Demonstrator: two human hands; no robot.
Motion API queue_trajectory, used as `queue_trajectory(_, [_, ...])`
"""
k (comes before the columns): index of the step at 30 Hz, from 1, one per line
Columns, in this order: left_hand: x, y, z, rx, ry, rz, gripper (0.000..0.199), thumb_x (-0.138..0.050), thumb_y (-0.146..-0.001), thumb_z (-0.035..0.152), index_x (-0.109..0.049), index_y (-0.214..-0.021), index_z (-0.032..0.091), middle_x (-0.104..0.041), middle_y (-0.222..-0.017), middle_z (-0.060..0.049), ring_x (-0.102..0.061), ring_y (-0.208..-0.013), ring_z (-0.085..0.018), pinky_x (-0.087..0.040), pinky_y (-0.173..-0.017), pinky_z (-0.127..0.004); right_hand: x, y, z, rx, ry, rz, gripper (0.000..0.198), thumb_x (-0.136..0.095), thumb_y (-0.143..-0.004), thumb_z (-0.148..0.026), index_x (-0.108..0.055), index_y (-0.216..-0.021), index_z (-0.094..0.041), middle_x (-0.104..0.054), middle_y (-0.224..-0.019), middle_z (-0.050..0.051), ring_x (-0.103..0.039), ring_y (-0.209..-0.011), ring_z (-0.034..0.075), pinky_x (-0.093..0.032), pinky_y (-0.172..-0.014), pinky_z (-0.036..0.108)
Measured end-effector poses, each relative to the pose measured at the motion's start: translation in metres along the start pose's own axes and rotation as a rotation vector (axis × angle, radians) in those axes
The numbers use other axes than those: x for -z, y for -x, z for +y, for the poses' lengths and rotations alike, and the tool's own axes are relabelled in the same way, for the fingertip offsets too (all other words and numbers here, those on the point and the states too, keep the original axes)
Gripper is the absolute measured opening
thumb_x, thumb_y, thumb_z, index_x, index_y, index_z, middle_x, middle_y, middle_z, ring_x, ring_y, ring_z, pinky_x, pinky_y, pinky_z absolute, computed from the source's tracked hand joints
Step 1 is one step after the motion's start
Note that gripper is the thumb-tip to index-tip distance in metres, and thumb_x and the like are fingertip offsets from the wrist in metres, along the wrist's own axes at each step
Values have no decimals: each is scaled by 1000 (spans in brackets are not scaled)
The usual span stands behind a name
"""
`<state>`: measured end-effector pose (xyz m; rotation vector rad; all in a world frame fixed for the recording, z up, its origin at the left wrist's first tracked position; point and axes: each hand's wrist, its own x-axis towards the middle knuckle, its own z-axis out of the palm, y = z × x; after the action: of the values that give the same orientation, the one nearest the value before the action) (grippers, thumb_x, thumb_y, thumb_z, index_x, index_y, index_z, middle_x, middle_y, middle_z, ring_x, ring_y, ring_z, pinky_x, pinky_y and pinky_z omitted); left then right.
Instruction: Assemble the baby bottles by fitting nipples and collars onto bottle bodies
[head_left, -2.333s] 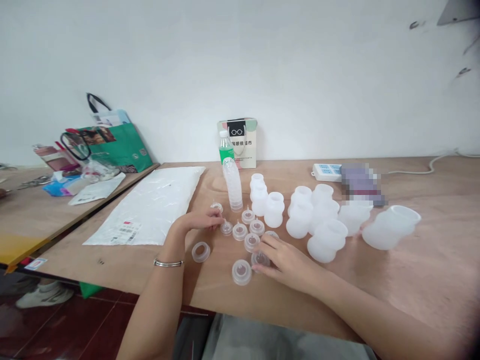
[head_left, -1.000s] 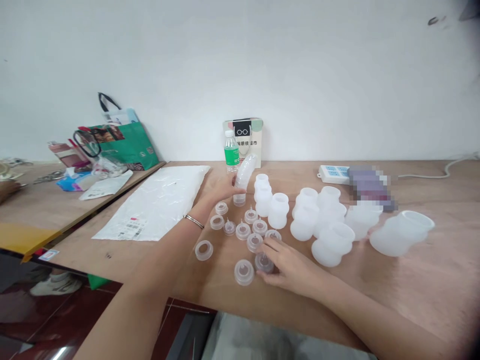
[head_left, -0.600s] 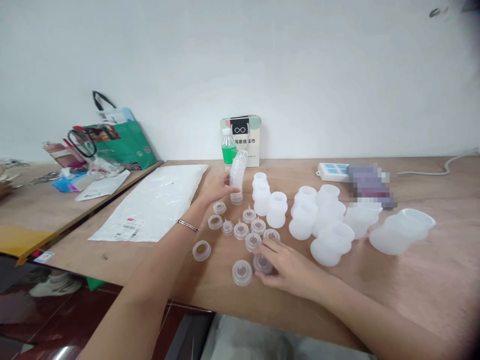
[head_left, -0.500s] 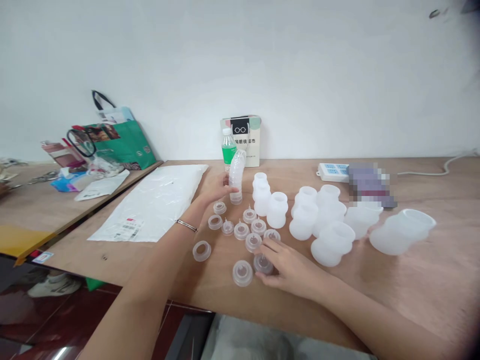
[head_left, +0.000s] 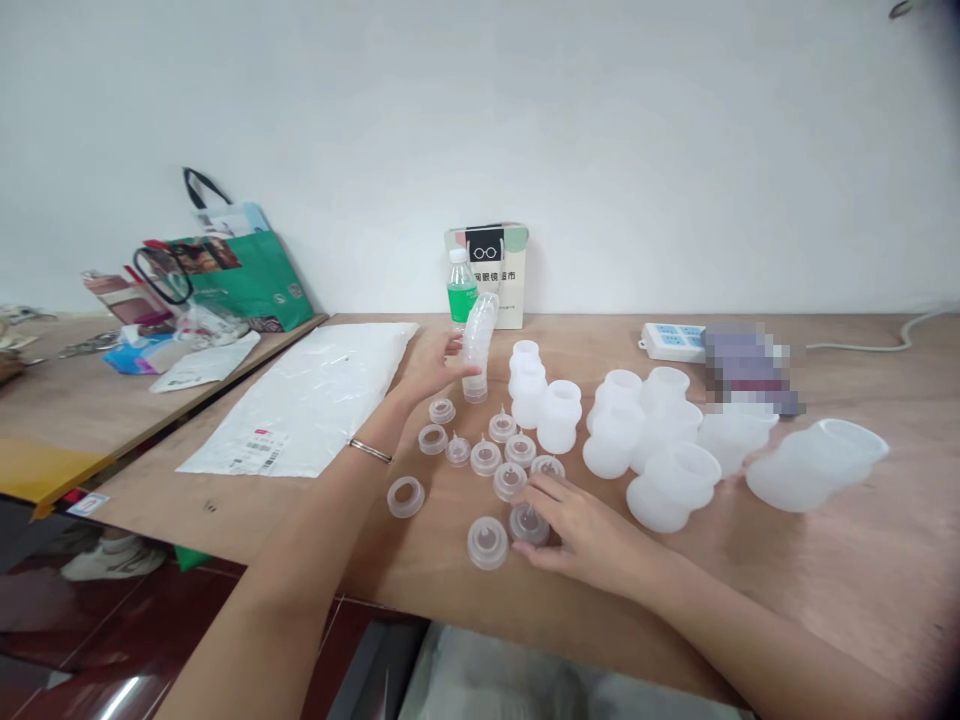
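My left hand [head_left: 437,368] is beside a tall, curved stack of clear plastic rings [head_left: 480,345] standing on the table. Its thumb touches the stack's lower part, and the fingers are apart from the thumb. With thumb and fingers, my right hand [head_left: 581,528] grips the rim of a clear round cap [head_left: 529,524] resting on the tabletop. Several similar caps [head_left: 486,458] with small pointed centres lie between the hands. One clear ring with an open middle [head_left: 406,497] sits nearer my left forearm. A clear cap [head_left: 487,543] lies just left of my right hand.
Several frosted, bulbous bottle bodies [head_left: 613,440] stand on the right, one [head_left: 814,465] tilted. Behind are a water bottle [head_left: 462,300], a paper bag [head_left: 512,290] and a power strip [head_left: 671,342]. A white mailing bag [head_left: 315,390] lies left, near a green bag [head_left: 262,280].
The whole view has shifted slightly. Both hands stay at nearly the same places, the left by the ring stack and the right on the cap.
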<state>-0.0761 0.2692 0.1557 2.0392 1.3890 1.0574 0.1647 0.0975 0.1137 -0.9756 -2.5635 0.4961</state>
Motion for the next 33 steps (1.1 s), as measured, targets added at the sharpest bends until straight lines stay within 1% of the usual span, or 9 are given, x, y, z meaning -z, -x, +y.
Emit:
queue_trajectory(4, [19,26,27,-33,-47,83,41,-55,-82,46,-58,-108,15,-62,-111,-9,-57,-101,-21,-44,-87,-33,0,0,0,13,11,5,25,-59,-81,-26,-56,-105,-17,-58,-101,7,-57,-94,24,-50,-82,38])
queue_trajectory(7, [31,56,47,-64,-156,-145,39,-45,-87,50,-64,-93,17,-67,-91,-3,-58,-83,-18,-45,-76,-31,-1,1,0,12,19,12,27,-60,-81,-26,-56,-107,-17,-58,-101,7,-57,-93,24,-50,-82,38])
queue_trajectory(10, [32,83,56,-38,-274,-360,37,-53,-81,52,-63,-98,20,-67,-96,-2,-58,-82,-18,-45,-74,-30,-2,1,2,15,7,19,31,-60,-81,-26,-55,-110,-19,-58,-103,7,-57,-94,23,-50,-82,38])
queue_trajectory(14, [23,97,50,-54,-360,-471,25,-59,-80,39,-64,-92,18,-67,-90,-3,-59,-81,-18,-44,-73,-29,-1,0,1,14,1,20,33,-62,-81,-31,-55,-111,-19,-59,-105,7,-58,-96,25,-50,-82,39])
queue_trajectory(19, [33,91,49,-45,-326,-350,16,-53,-83,29,-65,-83,19,-67,-79,0,-58,-70,-15,-43,-65,-26,6,1,-5,-17,-44,67,40,-57,-84,-47,-54,-110,-18,-59,-103,9,-59,-93,25,-51,-78,40])
queue_trajectory(24, [49,92,82,-89,-269,-132,19,-57,-82,36,-66,-79,20,-67,-74,0,-56,-68,-15,-41,-60,-26,9,3,-3,7,-208,280,26,-50,-91,-40,-50,-108,-21,-60,-92,6,-58,-85,20,-50,-75,35])
queue_trajectory(26, [41,94,99,-151,-164,-119,19,-59,-81,36,-66,-78,19,-66,-75,-1,-56,-69,-15,-42,-62,-26,6,4,-1,-3,-320,381,30,-52,-90,-39,-45,-114,-23,-59,-94,6,-58,-85,18,-50,-77,34])
queue_trajectory(30, [9,96,125,-266,24,-304,18,-59,-83,33,-66,-80,18,-66,-76,-2,-57,-69,-14,-45,-65,-27,1,3,1,-50,-599,472,55,-56,-88,-37,-26,-133,-27,-50,-123,10,-57,-106,18,-50,-89,35])
queue_trajectory(33, [-10,91,128,-307,117,-394,15,-58,-84,29,-65,-80,17,-65,-74,-1,-57,-68,-12,-45,-63,-25,-3,0,1,-49,-701,514,43,-53,-91,-33,-33,-128,-29,-51,-124,7,-55,-111,17,-48,-93,35])
